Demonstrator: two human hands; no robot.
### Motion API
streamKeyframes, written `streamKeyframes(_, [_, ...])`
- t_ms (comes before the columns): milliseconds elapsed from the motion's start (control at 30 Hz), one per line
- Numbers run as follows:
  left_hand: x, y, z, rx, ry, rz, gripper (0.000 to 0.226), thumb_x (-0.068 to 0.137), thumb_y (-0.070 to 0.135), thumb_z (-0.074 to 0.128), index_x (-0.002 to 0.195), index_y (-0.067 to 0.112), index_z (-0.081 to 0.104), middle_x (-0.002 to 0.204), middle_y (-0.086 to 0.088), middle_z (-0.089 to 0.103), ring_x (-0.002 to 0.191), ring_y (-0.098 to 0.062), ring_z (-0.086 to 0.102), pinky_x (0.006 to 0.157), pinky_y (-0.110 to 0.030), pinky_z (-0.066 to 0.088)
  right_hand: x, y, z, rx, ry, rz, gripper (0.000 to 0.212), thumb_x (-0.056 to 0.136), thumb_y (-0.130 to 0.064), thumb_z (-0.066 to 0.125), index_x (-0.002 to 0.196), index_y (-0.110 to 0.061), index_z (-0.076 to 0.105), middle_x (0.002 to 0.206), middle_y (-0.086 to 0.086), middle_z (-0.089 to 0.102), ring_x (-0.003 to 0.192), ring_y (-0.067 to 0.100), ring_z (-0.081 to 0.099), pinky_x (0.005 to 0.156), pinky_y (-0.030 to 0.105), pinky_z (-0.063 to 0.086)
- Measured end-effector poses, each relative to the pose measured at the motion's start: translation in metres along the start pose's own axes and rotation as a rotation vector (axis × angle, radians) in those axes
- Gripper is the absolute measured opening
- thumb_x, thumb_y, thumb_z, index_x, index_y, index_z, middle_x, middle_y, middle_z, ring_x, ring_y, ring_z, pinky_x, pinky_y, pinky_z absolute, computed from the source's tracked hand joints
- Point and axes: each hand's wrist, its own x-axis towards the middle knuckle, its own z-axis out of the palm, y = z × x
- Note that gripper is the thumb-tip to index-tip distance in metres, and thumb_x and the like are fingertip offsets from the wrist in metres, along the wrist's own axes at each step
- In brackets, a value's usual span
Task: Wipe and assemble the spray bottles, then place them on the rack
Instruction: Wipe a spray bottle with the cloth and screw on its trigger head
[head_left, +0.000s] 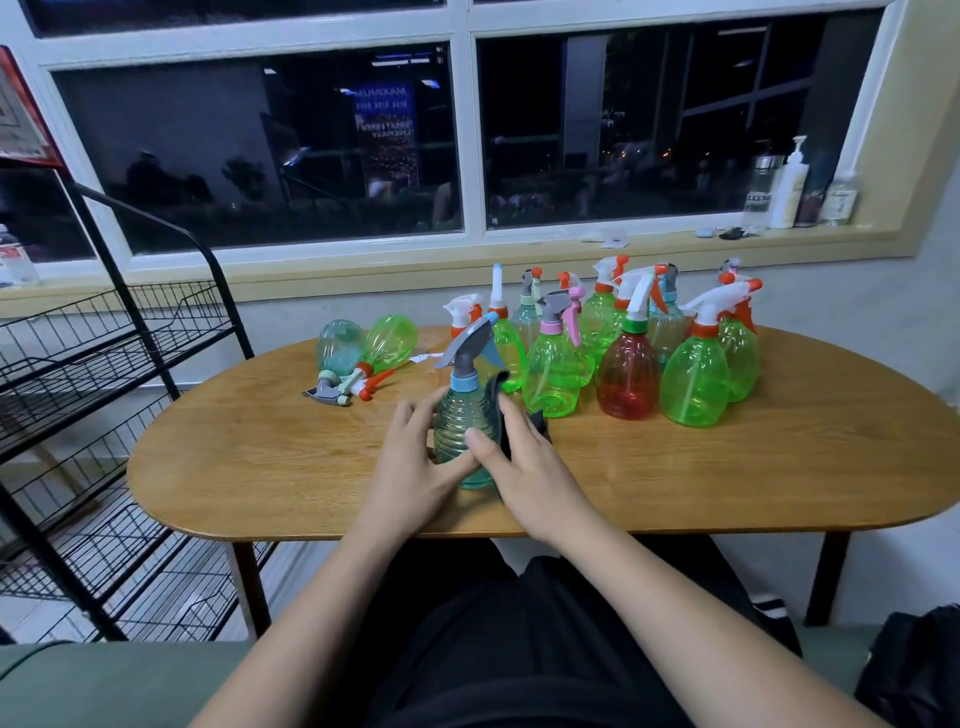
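Wooden table (260, 462); pump bottle (789, 192) on windowsill (363, 273); black bag (919, 670) right.

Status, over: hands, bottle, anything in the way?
Left hand grips teal spray bottle, upright, sprayer fitted. Right hand holds dark cloth against its side. Other bottles crowd close behind; way to wire rack looks open.

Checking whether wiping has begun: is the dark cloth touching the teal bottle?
Touching. The head view shows the right hand pressing the dark cloth against the teal bottle, along its side, with no gap between them.
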Motion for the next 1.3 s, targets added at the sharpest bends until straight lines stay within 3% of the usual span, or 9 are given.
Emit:
streamKeyframes(133, [-0.002, 0.001, -0.001, -0.002, 0.018, -0.012, 0.078, 0.078, 0.058, 0.076, 0.150, 0.041, 0.051, 0.120, 0.010, 0.050, 0.117, -0.003, 0.057, 0.102, -0.035, 0.055, 0.005, 0.002, 0.001, 0.035, 0.002, 0.115, 0.067, 0.094, -0.084, 0.039, 0.144, -0.041, 0.047, 0.125, -0.006, 0.070, 0.117, 0.019, 0.065, 0.100, 0.044, 0.052])
streamKeyframes(400, [-0.004, 0.009, -0.001, -0.098, -0.021, -0.046, 0.077, 0.087, 0.024, 0.084, 0.154, 0.035, 0.049, 0.130, 0.017, 0.071, 0.119, 0.002, 0.066, 0.101, -0.028, 0.056, -0.008, -0.004, -0.002, 0.005, 0.039, -0.042, 0.072, 0.108, -0.056, 0.048, 0.169, -0.030, 0.020, 0.173, -0.018, 0.023, 0.156, -0.005, 0.018, 0.125, 0.026, 0.020])
streamKeyframes(567, [-0.003, 0.006, -0.002, -0.086, -0.047, -0.070, 0.078, 0.079, 0.043, 0.083, 0.150, 0.043, 0.049, 0.125, 0.021, 0.073, 0.111, 0.001, 0.070, 0.098, -0.034, 0.058, 0.002, -0.001, -0.001, 0.059, 0.017, 0.078, 0.054, 0.098, -0.075, 0.046, 0.143, -0.045, 0.048, 0.127, -0.011, 0.070, 0.117, 0.014, 0.065, 0.101, 0.049, 0.056])
streamKeyframes(667, [-0.003, 0.004, -0.001, -0.073, -0.041, -0.079, 0.080, 0.078, 0.046, 0.086, 0.148, 0.043, 0.048, 0.123, 0.020, 0.073, 0.110, 0.001, 0.070, 0.097, -0.035, 0.057, 0.002, -0.001, 0.000, 0.104, 0.014, 0.084, 0.055, 0.095, -0.079, 0.044, 0.138, -0.046, 0.052, 0.115, -0.011, 0.072, 0.103, 0.015, 0.069, 0.091, 0.053, 0.060])
streamKeyframes(800, [-0.003, 0.003, 0.000, -0.126, 0.013, -0.086, 0.075, 0.080, 0.040, 0.092, 0.143, 0.040, 0.051, 0.122, 0.015, 0.074, 0.108, -0.002, 0.072, 0.095, -0.034, 0.058, 0.001, 0.002, -0.003, 0.205, 0.046, 0.088, 0.067, 0.099, -0.077, 0.045, 0.154, -0.040, 0.048, 0.140, -0.017, 0.064, 0.133, 0.009, 0.059, 0.105, 0.032, 0.052])
streamKeyframes(900, [-0.001, 0.003, -0.002, -0.219, 0.138, -0.154, 0.069, 0.081, 0.041, 0.090, 0.138, 0.036, 0.051, 0.124, 0.013, 0.073, 0.107, 0.002, 0.070, 0.095, -0.023, 0.056, -0.001, 0.001, -0.008, 0.339, 0.082, 0.138, 0.051, 0.107, -0.056, 0.052, 0.150, -0.030, 0.058, 0.138, -0.008, 0.067, 0.134, 0.015, 0.060, 0.091, 0.008, 0.049])
streamKeyframes(1033, [0.000, 0.009, -0.002, -0.294, 0.258, -0.192, 0.072, 0.081, 0.046, 0.085, 0.140, 0.030, 0.047, 0.127, 0.012, 0.070, 0.110, 0.005, 0.066, 0.089, -0.007, 0.047, 0.003, 0.004, -0.004, 0.424, 0.068, 0.145, 0.047, 0.097, -0.073, 0.053, 0.120, -0.040, 0.077, 0.124, 0.019, 0.072, 0.120, 0.034, 0.069, 0.105, 0.062, 0.053])
streamKeyframes(1200, [-0.003, 0.028, 0.013, -0.341, 0.237, -0.142, 0.064, 0.080, 0.045, 0.083, 0.132, 0.037, 0.047, 0.122, 0.012, 0.072, 0.107, 0.002, 0.069, 0.088, -0.011, 0.050, 0.007, 0.007, -0.006, 0.647, 0.048, 0.220, 0.053, 0.097, -0.070, 0.059, 0.135, -0.036, 0.070, 0.138, -0.011, 0.071, 0.133, 0.011, 0.063, 0.117, 0.049, 0.047])
streamKeyframes(1300, [0.000, 0.035, 0.023, -0.364, 0.221, -0.115, 0.075, 0.078, 0.046, 0.084, 0.138, 0.031, 0.043, 0.123, 0.008, 0.072, 0.105, 0.002, 0.071, 0.086, -0.015, 0.054, 0.009, 0.009, -0.008, 0.751, 0.035, 0.246, 0.076, 0.089, -0.077, 0.062, 0.147, -0.027, 0.062, 0.142, -0.006, 0.069, 0.134, 0.017, 0.063, 0.120, 0.051, 0.044])
